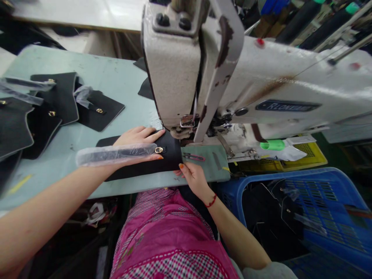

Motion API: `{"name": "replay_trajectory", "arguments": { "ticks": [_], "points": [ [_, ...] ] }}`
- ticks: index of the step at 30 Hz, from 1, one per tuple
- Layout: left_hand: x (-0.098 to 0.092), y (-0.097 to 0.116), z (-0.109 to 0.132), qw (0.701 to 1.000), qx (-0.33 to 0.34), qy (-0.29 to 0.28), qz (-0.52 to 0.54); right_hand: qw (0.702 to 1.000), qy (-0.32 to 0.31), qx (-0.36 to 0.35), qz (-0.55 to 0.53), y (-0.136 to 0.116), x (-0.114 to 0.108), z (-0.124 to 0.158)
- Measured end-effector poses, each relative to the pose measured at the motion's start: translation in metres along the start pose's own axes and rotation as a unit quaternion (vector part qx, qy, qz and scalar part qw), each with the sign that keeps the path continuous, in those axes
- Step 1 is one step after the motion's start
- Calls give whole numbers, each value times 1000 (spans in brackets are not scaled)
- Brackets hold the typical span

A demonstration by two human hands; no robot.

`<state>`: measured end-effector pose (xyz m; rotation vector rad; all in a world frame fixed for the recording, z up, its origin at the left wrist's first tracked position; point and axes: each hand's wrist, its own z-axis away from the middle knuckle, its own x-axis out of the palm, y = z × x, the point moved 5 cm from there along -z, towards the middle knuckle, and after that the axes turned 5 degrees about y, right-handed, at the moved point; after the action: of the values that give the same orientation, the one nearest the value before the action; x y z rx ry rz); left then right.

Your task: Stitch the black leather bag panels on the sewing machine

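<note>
A black leather-like panel (pixel 173 149) lies on the pale green table, its far edge beneath the head of a sewing machine (pixel 173 73). My left hand (pixel 138 135) rests flat on the panel with fingers stretched out towards the needle area. Across the back of this hand runs a strap (pixel 116 154) in clear plastic, joined to the panel by a gold-coloured buckle (pixel 159 150). At the panel's near right corner, my right hand (pixel 194 179) pinches the edge between thumb and fingers. Small thread snips (pixel 194 156) with a pinkish edge lie just right of the panel.
Several similar black panels (pixel 59 95) with plastic-wrapped straps are spread over the table's left side. To the lower right stands a blue basket (pixel 244 186) holding more black pieces. A yellow crate (pixel 315 155) sits behind it, and a green-and-white object (pixel 273 145) lies above the crate.
</note>
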<state>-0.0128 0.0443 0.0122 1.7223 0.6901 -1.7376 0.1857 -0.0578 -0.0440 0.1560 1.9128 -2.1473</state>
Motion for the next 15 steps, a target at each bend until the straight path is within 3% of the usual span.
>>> {"name": "replay_trajectory", "arguments": {
  "ticks": [5, 15],
  "points": [
    [-1, 1, 0, 1000, -3, -3, -5, 999, 4, 9, -39, 12, 6, 7],
    [1, -7, -7, 999, -1, 12, 32, 995, 9, 42, -92, 5, 6, 0]
  ]
}}
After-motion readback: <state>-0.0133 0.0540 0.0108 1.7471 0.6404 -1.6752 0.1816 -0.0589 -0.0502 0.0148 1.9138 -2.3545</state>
